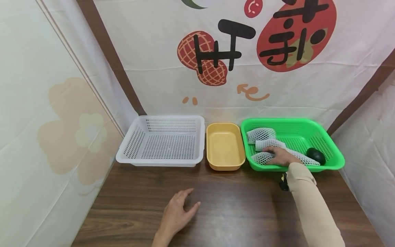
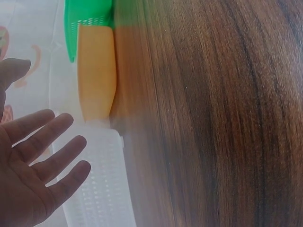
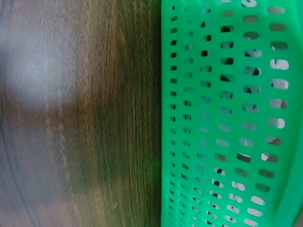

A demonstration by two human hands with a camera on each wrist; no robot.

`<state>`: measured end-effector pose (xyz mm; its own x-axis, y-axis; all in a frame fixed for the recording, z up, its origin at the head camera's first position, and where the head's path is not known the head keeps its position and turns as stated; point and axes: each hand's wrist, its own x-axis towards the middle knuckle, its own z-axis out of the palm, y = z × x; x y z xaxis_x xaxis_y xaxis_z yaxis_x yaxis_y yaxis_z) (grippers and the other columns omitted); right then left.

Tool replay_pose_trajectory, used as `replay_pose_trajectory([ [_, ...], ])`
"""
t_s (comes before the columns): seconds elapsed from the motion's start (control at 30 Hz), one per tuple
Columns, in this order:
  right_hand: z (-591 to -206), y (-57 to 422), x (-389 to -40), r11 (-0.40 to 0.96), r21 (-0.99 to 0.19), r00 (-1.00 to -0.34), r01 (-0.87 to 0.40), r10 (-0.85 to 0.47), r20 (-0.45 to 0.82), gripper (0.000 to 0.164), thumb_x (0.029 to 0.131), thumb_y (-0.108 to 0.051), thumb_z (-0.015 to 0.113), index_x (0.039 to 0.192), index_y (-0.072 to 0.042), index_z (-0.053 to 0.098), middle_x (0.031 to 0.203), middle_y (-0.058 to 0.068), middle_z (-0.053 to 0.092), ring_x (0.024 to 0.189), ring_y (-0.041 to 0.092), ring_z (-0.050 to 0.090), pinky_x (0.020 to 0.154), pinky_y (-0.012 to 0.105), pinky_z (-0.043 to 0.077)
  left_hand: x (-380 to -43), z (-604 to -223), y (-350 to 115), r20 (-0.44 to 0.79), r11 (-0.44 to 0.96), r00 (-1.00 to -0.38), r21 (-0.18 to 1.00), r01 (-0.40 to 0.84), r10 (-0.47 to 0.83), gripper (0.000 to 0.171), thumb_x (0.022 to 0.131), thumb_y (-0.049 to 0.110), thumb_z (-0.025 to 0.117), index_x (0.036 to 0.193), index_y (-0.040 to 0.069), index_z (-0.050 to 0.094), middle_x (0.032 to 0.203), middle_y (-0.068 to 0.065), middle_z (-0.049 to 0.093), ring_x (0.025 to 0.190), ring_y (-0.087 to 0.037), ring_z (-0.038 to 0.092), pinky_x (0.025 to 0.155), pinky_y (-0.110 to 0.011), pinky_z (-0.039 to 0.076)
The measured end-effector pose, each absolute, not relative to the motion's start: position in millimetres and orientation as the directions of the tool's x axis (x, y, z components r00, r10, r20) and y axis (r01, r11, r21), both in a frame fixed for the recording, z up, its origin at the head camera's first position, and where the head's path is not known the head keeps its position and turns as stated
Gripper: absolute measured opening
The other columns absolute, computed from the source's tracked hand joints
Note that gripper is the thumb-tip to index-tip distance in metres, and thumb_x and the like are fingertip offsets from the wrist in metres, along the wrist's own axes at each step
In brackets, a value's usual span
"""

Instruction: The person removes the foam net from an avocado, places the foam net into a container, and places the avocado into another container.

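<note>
My right hand point(image 1: 280, 156) reaches down into the green basket point(image 1: 334, 154), its fingers over white foam net sleeves. One foam net sleeve point(image 1: 261, 158) lies right at the fingertips, partly covered by the hand; I cannot tell whether the fingers grip it. More netted pieces lie behind and beside it, one of them long point(image 1: 303, 157). A dark, rounded fruit or vegetable point(image 1: 316, 156) sits at the basket's right. In the right wrist view the basket's slotted wall point(image 3: 227, 113) hides the hand. My left hand point(image 1: 176, 212) hovers near the table's front, fingers spread, holding nothing.
A white slotted basket point(image 1: 160, 161) stands at the back left of the brown wooden table point(image 1: 234, 206). Between it and the green basket is a small yellow tray point(image 1: 225, 168). A printed cloth point(image 1: 154, 75) hangs directly behind all three, with cloth at both sides too.
</note>
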<state>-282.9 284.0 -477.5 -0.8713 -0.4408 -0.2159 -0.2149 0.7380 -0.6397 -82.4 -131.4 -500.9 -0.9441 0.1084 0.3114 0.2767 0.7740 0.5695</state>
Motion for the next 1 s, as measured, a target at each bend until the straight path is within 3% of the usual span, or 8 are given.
replay_pose_trajectory([
  [0.43, -481.0, 282.5, -282.4, 0.761, -0.609, -0.898, -0.226, -0.405, -0.173, 0.055, 0.073, -0.025, 0.073, 0.118, -0.004, 0.049, 0.121, 0.019, 0.046, 0.111, 0.036, 0.041, 0.087, 0.049, 0.036, -83.1, -501.3, -132.0, 0.336, 0.804, -0.936, 0.524, 0.282, 0.11, 0.045, 0.077, 0.045, 0.064, 0.11, 0.015, 0.06, 0.093, 0.006, 0.059, 0.086, -0.01, 0.055, 0.068, -0.032, 0.048],
  [0.73, -481.1, 284.7, -282.6, 0.776, -0.583, -0.922, -0.242, -0.37, -0.11, 0.059, 0.073, -0.033, 0.071, 0.122, -0.008, 0.049, 0.122, 0.017, 0.046, 0.108, 0.035, 0.044, 0.084, 0.05, 0.037, -82.6, -498.0, -131.5, 0.284, 0.793, -0.95, 0.547, 0.269, 0.126, 0.04, 0.077, 0.039, 0.066, 0.107, 0.014, 0.061, 0.091, 0.005, 0.059, 0.085, -0.015, 0.058, 0.067, -0.033, 0.048],
  [1.0, -478.6, 286.3, -283.3, 0.751, -0.617, -0.947, -0.235, -0.321, -0.03, 0.061, 0.071, -0.031, 0.072, 0.124, -0.009, 0.049, 0.121, 0.015, 0.047, 0.101, 0.031, 0.047, 0.079, 0.048, 0.04, -82.3, -497.3, -131.7, 0.271, 0.79, -0.953, 0.551, 0.269, 0.136, 0.04, 0.079, 0.043, 0.063, 0.106, 0.014, 0.061, 0.09, 0.005, 0.059, 0.082, -0.015, 0.058, 0.064, -0.031, 0.047],
])
